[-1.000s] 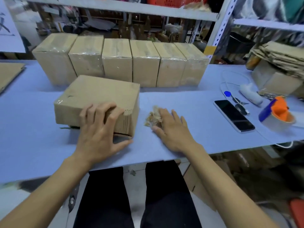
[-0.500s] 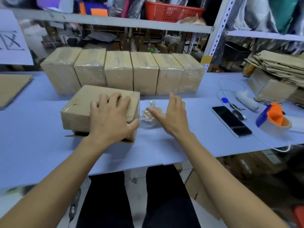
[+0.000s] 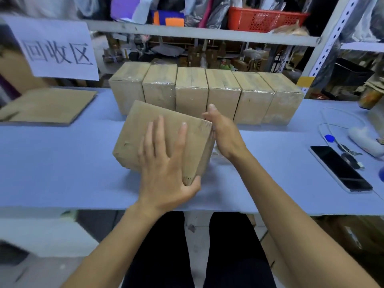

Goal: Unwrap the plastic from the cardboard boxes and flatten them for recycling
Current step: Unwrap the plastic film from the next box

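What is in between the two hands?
The cardboard box. In the head view the left hand lies flat on its top with the thumb under a corner, and the right hand is at its right side. Nothing else shows between them.

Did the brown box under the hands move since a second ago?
Yes. The brown cardboard box has turned and tipped up toward the row of wrapped boxes behind it, held by the left hand and right hand.
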